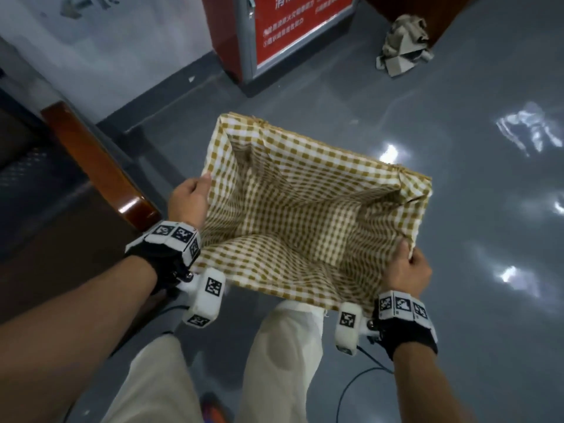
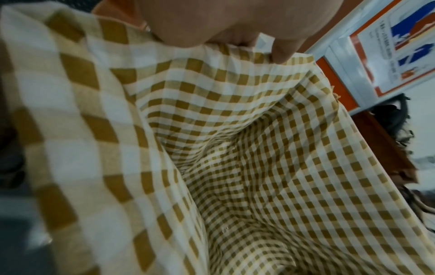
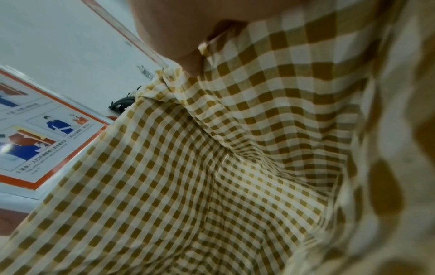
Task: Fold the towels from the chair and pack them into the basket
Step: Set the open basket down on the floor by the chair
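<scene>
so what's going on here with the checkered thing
A person is holding a basket lined with yellow gingham cloth by its two short ends, left hand on one rim and right hand on the other. It is empty: no towels inside yet. A crumpled beige cloth lies on the grey floor farther off, by a wooden piece of furniture.

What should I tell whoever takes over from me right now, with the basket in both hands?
Left hand: grips the left rim of the basket.
Right hand: grips the right rim, pinching the checked liner.
Basket: held above the floor in front of the legs; nothing lies in it.
Towels: a crumpled grey one lies on the floor far right, by dark wooden furniture. A chair is at the left; no towels show on it.
Done: no towel packed yet.
Left: probably set the basket down, fold the towels and pack them in.
</scene>
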Demonstrator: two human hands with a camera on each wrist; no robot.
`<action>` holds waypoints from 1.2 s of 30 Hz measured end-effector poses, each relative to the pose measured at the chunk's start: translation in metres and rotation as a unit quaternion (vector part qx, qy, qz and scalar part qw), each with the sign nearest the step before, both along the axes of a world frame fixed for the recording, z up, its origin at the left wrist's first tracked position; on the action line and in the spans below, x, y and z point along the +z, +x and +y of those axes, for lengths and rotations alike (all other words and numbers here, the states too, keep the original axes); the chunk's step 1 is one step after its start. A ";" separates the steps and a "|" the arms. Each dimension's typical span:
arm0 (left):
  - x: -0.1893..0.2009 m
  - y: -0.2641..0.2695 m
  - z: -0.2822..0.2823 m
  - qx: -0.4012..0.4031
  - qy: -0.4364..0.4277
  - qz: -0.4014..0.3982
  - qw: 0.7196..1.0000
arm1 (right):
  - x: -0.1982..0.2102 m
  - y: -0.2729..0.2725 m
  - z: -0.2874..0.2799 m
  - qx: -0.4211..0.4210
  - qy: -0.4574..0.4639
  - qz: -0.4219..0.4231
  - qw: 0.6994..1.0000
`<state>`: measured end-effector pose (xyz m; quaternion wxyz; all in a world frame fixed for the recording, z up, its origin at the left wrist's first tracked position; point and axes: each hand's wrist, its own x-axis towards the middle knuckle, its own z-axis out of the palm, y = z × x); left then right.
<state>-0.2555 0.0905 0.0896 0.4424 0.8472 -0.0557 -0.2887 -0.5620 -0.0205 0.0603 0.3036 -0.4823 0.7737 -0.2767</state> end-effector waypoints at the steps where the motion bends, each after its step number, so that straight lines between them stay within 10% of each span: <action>1: 0.003 0.005 0.014 -0.026 -0.006 0.008 1.000 | 0.007 0.002 0.021 -0.014 -0.005 0.000 1.000; 14: 0.003 -0.020 0.159 -0.227 0.025 0.038 0.973 | 0.022 -0.053 0.248 -0.136 0.022 0.028 0.990; 36: -0.357 -0.045 0.262 -0.303 0.093 0.021 0.948 | -0.348 -0.074 0.432 -0.257 0.063 0.003 0.964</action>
